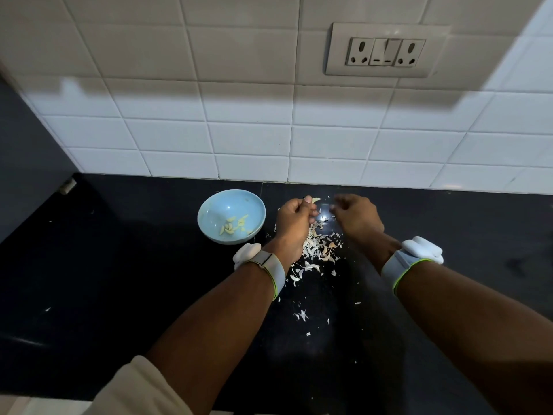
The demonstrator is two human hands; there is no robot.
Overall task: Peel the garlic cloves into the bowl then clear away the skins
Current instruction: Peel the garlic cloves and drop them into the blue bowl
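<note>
Still peeling: my left hand [294, 218] pinches a clove [316, 200] at its fingertips, my right hand [354, 214] is curled, nipping a bit of skin. Skins [318, 250] lie at six o'clock; bowl [231, 216] at nine. Next, strip and drop it there.

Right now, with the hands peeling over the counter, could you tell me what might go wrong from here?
1. The left hand grips a clove over the skins, not over the bowl; if it slips, it likely lands in the pile.
2. Flakes already lie scattered toward the near edge of the counter, so careless sweeping could push some off.
3. The pile lies close beside the bowl; skins may flick in.
</note>
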